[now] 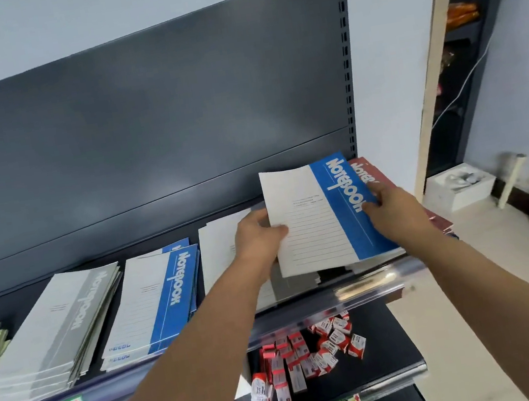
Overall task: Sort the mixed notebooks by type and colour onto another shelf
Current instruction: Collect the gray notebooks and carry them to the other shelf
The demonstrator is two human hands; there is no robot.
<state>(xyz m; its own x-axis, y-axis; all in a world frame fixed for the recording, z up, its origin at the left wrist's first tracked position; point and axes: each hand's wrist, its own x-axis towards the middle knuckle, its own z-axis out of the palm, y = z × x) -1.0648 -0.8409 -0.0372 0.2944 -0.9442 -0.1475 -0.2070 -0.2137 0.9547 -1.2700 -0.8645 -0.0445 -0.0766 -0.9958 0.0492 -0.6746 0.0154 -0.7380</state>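
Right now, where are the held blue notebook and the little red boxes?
Held blue paper notebook (345, 215): head view, blue band.
Small red cardboard boxes (296, 368): head view, heap's middle.

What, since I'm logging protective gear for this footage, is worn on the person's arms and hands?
Nothing is worn. The left hand and right hand are bare, with no gloves, and no ring, watch or wristband shows. The left forearm and right forearm are uncovered down to the frame's lower edge. No sleeve comes into view.
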